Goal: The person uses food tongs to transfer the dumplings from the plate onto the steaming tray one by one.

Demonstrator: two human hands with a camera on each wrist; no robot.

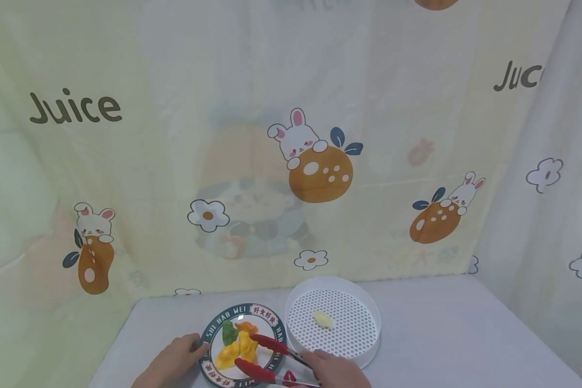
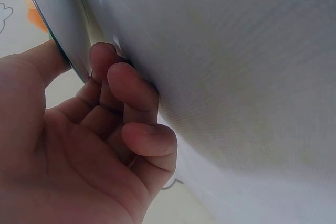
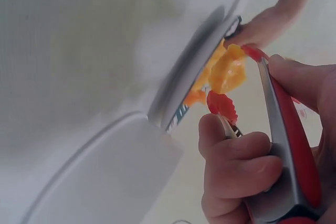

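My left hand (image 1: pixel 171 360) pinches the left rim of a dark-bordered plate (image 1: pixel 211 326), thumb on top and fingers curled beneath, as the left wrist view shows. Several toy-like dumplings lie on the plate: yellow ones (image 1: pixel 228 355), a green one (image 1: pixel 229 333) and an orange one (image 1: pixel 246 326). My right hand (image 1: pixel 338 372) grips metal tongs with red tips (image 3: pixel 296 145). The two tips stand apart over the plate, one beside a yellow dumpling (image 3: pixel 228 71), the other nearer the plate's front.
A white round steamer tray (image 1: pixel 351 328) with a perforated bottom stands right of the plate, close to its rim. One pale yellow dumpling (image 1: pixel 323 319) lies in it. A printed curtain (image 1: pixel 393 97) hangs behind the white table (image 1: pixel 431 323).
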